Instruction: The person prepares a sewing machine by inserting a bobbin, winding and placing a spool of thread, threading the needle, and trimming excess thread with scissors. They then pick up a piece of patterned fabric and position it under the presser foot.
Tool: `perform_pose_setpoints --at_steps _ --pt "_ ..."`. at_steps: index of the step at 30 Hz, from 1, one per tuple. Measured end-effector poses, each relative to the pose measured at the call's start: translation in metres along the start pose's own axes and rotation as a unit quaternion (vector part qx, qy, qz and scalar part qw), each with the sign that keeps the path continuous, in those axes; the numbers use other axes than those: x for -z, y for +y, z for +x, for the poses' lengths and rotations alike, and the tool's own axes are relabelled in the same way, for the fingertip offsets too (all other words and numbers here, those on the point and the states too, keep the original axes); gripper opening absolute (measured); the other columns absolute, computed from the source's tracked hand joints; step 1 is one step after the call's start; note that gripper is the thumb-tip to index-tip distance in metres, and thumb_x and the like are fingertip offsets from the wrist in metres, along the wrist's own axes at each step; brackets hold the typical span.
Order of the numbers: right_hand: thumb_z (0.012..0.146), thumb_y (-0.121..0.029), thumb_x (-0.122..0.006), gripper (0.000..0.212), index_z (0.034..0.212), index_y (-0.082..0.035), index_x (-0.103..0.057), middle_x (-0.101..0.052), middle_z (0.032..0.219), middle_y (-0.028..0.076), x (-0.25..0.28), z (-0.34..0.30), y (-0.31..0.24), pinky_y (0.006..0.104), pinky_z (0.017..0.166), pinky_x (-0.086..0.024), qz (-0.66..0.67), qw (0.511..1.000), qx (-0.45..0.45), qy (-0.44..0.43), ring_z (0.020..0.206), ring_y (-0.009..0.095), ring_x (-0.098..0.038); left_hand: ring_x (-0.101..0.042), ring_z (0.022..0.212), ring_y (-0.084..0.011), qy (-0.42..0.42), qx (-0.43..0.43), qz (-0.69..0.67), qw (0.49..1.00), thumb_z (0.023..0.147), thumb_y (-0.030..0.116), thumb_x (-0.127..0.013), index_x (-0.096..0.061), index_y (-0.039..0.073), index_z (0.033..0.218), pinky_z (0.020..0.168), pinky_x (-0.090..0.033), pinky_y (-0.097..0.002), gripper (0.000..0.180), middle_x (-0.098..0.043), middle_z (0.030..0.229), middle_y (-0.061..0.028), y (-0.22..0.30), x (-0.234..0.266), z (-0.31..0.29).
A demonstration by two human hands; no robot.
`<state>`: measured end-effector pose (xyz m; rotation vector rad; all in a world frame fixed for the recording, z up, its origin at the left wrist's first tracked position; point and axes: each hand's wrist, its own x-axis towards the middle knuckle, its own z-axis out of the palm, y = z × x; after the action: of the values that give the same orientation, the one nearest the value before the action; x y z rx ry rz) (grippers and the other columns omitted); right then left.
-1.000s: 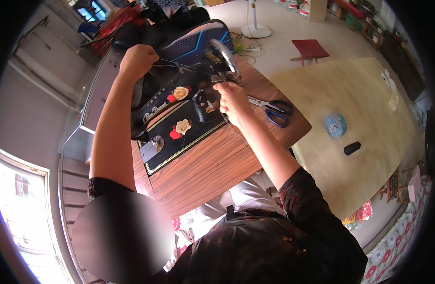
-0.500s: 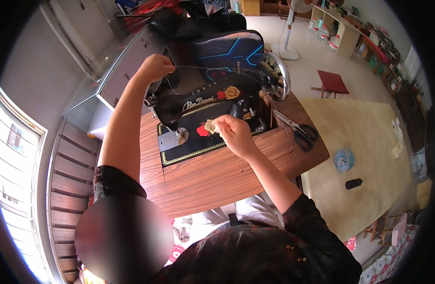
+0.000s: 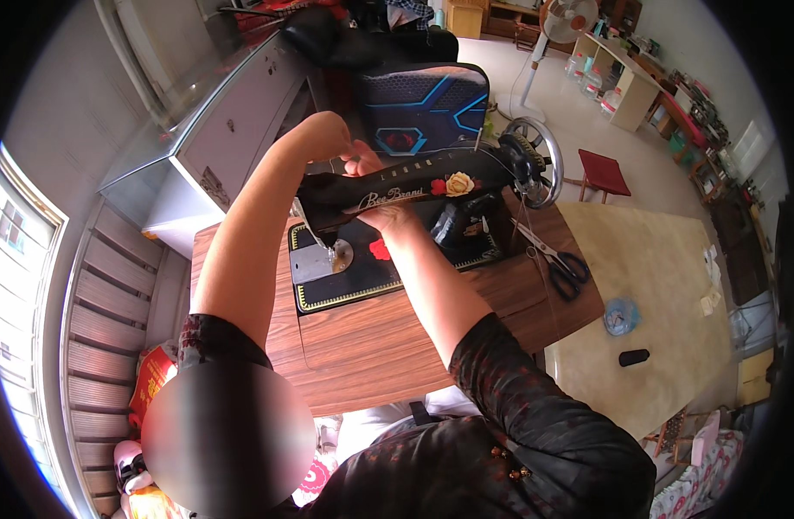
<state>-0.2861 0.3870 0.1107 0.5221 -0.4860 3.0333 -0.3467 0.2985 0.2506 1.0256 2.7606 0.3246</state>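
A black sewing machine (image 3: pixel 397 186) with painted flowers stands on a wood-grain table. My left hand (image 3: pixel 326 137) is raised over the far side of its left end, fingers bent and partly hidden, closed on a thin thread that runs along the machine's top. My right hand (image 3: pixel 390 218) passes beneath the machine's arm. Its fingertips come up behind that arm, apart and close to my left hand, and I see nothing held in them. The silver needle plate (image 3: pixel 315 263) and presser foot lie left of my right forearm.
Black-handled scissors (image 3: pixel 563 266) lie right of the machine, by its metal handwheel (image 3: pixel 553 164). On a pale table to the right are a blue dish (image 3: pixel 622 317) and a small black object (image 3: pixel 635 356). A patterned chair back (image 3: pixel 423 104) stands beyond the machine.
My right hand has moved from in front of the machine to under and behind its arm. My left hand has shifted slightly right and lower, nearer the right fingertips. The whole view has shifted slightly.
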Motion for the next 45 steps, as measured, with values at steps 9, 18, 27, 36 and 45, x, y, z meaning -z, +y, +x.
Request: perform_pose_setpoints --at_steps 9,18,27,36,45 --pt "0.085 -0.028 -0.065 0.019 0.081 -0.01 -0.062 -0.062 0.073 -0.002 -0.01 -0.018 -0.005 0.0247 0.061 -0.047 -0.057 0.977 -0.071 0.191 0.067 0.009 -0.056 -0.05 0.053 -0.0128 0.039 -0.027 -0.094 0.994 0.07 0.021 -0.071 -0.07 0.005 0.079 0.049 -0.041 -0.0299 0.018 -0.056 0.058 -0.0028 -0.003 0.009 -0.007" --pt "0.082 -0.01 -0.064 0.009 0.085 -0.003 -0.059 -0.062 0.072 0.007 -0.132 -0.044 -0.052 0.0284 0.058 -0.048 -0.799 0.484 0.354 -0.037 0.062 0.019 -0.06 -0.046 0.052 -0.006 0.166 -0.014 -0.192 0.967 0.073 0.015 -0.071 -0.071 0.004 0.082 0.047 -0.038 -0.0234 0.014 -0.057 0.059 0.0008 -0.04 0.02 -0.043" --pt "0.081 -0.012 -0.065 0.014 0.074 -0.001 -0.06 -0.06 0.061 0.012 -0.106 -0.002 -0.054 0.029 0.049 -0.044 -0.79 0.564 0.232 -0.062 0.053 0.022 -0.059 -0.037 0.047 -0.0027 0.232 0.015 -0.28 0.932 0.081 0.018 -0.065 -0.067 0.001 0.085 0.041 -0.026 -0.0227 0.017 -0.048 0.056 0.0036 -0.059 0.013 -0.09" --pt "0.079 -0.012 -0.067 0.015 0.069 -0.002 -0.061 -0.057 0.055 0.01 -0.101 -0.003 -0.05 0.0296 0.047 -0.041 -0.78 0.602 0.158 -0.065 0.047 0.019 -0.054 -0.025 0.039 -0.0007 0.218 0.036 -0.489 0.843 0.086 0.01 -0.06 -0.064 0.003 0.083 0.035 -0.017 -0.0195 0.009 -0.04 0.051 0.0072 -0.082 -0.034 -0.102" --pt "0.079 -0.013 -0.067 0.014 0.071 -0.002 -0.062 -0.056 0.055 0.011 -0.101 -0.002 -0.052 0.0293 0.046 -0.041 -0.772 0.614 0.15 -0.064 0.046 0.019 -0.053 -0.025 0.041 -0.0009 0.18 -0.008 -0.59 0.787 0.088 0.012 -0.06 -0.062 0.004 0.08 0.036 -0.018 -0.02 0.012 -0.039 0.051 0.0077 -0.088 -0.057 -0.1"
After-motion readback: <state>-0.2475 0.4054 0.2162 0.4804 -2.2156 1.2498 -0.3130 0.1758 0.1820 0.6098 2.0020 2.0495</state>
